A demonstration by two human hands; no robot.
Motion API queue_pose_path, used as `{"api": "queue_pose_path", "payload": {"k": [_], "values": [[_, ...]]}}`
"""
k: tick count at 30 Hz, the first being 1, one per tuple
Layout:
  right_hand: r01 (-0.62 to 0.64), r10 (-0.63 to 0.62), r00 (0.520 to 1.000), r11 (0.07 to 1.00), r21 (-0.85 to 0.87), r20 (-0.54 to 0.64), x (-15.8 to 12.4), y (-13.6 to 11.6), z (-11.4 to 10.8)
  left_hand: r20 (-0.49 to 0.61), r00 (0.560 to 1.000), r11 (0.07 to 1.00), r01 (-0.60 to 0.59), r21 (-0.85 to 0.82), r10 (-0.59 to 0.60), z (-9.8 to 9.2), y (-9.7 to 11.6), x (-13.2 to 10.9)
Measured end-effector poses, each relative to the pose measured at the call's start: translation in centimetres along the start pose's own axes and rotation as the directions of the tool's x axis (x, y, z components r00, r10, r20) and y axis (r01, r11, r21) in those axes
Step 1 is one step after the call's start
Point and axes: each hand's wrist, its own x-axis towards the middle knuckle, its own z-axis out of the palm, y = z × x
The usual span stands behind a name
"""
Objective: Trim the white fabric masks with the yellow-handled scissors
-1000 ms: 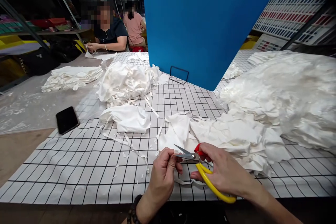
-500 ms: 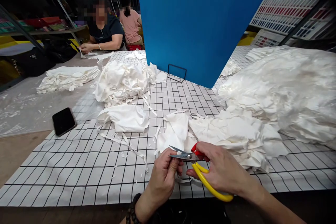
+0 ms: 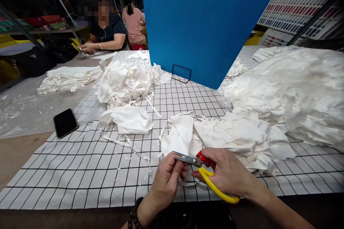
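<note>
My right hand is wrapped round a pair of scissors with one red and one yellow handle loop. Their blades are together and point left, the tips at the fingers of my left hand. Thumb and forefinger of that hand pinch a bit of white fabric, mostly hidden by the fingers. Just beyond lies a white cloth piece with thin straps, and part of a strap shows under my hands. To its right spreads a heap of white garments.
A blue board stands across the grid-patterned table cloth. White cloth piles lie at left, a plastic-covered heap at right. A phone lies at left; small white scraps are scattered nearby. A co-worker sits at the far left.
The scissor blades, apart before, have come together at my left fingertips. The white bit seen between the blades is less visible. Both hands have stayed nearly in place.
</note>
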Motion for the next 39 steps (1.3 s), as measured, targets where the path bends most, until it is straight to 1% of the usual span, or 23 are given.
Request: {"api": "queue_pose_path", "payload": {"k": [6, 8, 10, 12, 14, 15, 16, 17, 18, 19, 20, 21, 23, 24, 27, 29, 31, 33, 34, 35, 36, 37, 39], "values": [[0.026, -0.027, 1.000, 0.998, -0.061, -0.014, 0.1, 0.2, 0.3, 0.012, 0.999, 0.998, 0.040, -0.042, -0.040, -0.2, -0.2, -0.1], [0.028, -0.029, 0.999, 0.999, -0.040, -0.021, 0.1, 0.3, 0.6, 0.009, 0.998, 0.995, 0.055, -0.082, -0.055, -0.2, -0.2, -0.1], [0.006, -0.006, 1.000, 0.998, 0.059, 0.004, 0.0, 0.7, 0.8, 0.004, 0.998, 0.991, 0.064, -0.115, -0.064, -0.2, -0.2, 0.0], [-0.053, 0.037, 0.997, 0.968, 0.245, 0.068, 0.0, 1.4, 0.5, -0.006, 0.998, 0.990, 0.057, -0.132, -0.058, -0.5, -0.2, 0.1], [-0.139, 0.084, 0.987, 0.874, 0.466, 0.136, 0.4, 2.5, -0.3, -0.010, 0.999, 0.988, 0.039, -0.146, -0.041, -0.7, -0.1, 0.1], [-0.177, 0.115, 0.983, 0.817, 0.548, 0.145, 0.9, 3.0, -0.8, -0.006, 0.999, 0.987, 0.033, -0.157, -0.035, -0.8, -0.1, 0.0], [-0.203, 0.155, 0.979, 0.774, 0.600, 0.132, 1.6, 3.4, -1.3, 0.005, 0.999, 0.985, 0.034, -0.170, -0.034, -0.9, -0.1, -0.1], [-0.214, 0.194, 0.976, 0.755, 0.619, 0.101, 2.5, 3.7, -1.7, 0.021, 0.999, 0.982, 0.042, -0.183, -0.039, -0.9, -0.1, -0.2], [-0.211, 0.225, 0.973, 0.766, 0.607, 0.054, 3.7, 3.7, -1.9, 0.041, 0.998, 0.980, 0.056, -0.191, -0.049, -0.8, -0.1, -0.4], [-0.203, 0.248, 0.969, 0.800, 0.564, -0.002, 5.0, 3.5, -2.0, 0.061, 0.996, 0.979, 0.070, -0.192, -0.059, -0.7, -0.1, -0.6], [-0.184, 0.238, 0.970, 0.843, 0.505, -0.043, 6.4, 3.0, -1.8, 0.082, 0.994, 0.980, 0.081, -0.184, -0.067, -0.5, -0.2, -0.8], [-0.170, 0.226, 0.971, 0.889, 0.426, -0.084, 8.0, 2.4, -1.5, 0.100, 0.992, 0.982, 0.087, -0.165, -0.072, -0.2, -0.2, -1.0], [-0.164, 0.192, 0.975, 0.960, 0.226, -0.109, 11.2, 0.7, -0.1, 0.130, 0.989, 0.992, 0.086, -0.096, -0.073, 0.4, -0.2, -1.3], [-0.152, 0.167, 0.980, 0.979, 0.132, -0.111, 12.8, -0.1, 0.6, 0.139, 0.988, 0.996, 0.076, -0.050, -0.068, 0.6, -0.2, -1.3], [-0.158, 0.164, 0.981, 0.985, 0.066, -0.107, 16.6, -1.7, 2.0, 0.131, 0.991, 0.995, 0.012, 0.102, -0.025, 0.6, 0.2, -1.4], [-0.172, 0.179, 0.976, 0.983, 0.063, -0.125, 17.8, -1.8, 1.5, 0.105, 0.994, 0.981, -0.020, 0.192, -0.001, 0.1, 0.9, -1.5], [-0.181, 0.192, 0.966, 0.981, 0.075, -0.172, 17.9, -1.3, -0.1, 0.124, 0.992, 0.965, -0.015, 0.262, -0.018, -0.8, 2.1, -2.0], [-0.181, 0.199, 0.956, 0.978, 0.101, -0.218, 16.9, -0.3, -2.4, 0.222, 0.973, 0.945, -0.021, 0.328, -0.056, -1.8, 3.5, -2.6], [-0.179, 0.201, 0.952, 0.977, 0.113, -0.230, 16.2, 0.3, -3.4, 0.279, 0.958, 0.932, -0.038, 0.360, -0.068, -2.4, 4.1, -2.8], [-0.181, 0.206, 0.950, 0.976, 0.121, -0.235, 15.4, 0.8, -4.3, 0.312, 0.947, 0.917, -0.061, 0.395, -0.071, -3.0, 4.7, -2.8], [-0.186, 0.212, 0.948, 0.974, 0.127, -0.237, 14.7, 1.3, -4.9, 0.304, 0.950, 0.895, -0.075, 0.440, -0.070, -3.7, 5.0, -2.6], [-0.193, 0.219, 0.947, 0.973, 0.129, -0.235, 14.0, 1.7, -5.3, 0.247, 0.967, 0.862, -0.072, 0.502, -0.063, -4.3, 5.1, -2.1], [-0.215, 0.242, 0.943, 0.967, 0.136, -0.227, 12.9, 2.3, -5.2, 0.031, 0.999, 0.762, 0.006, 0.648, -0.034, -5.5, 4.5, -0.1]]}}
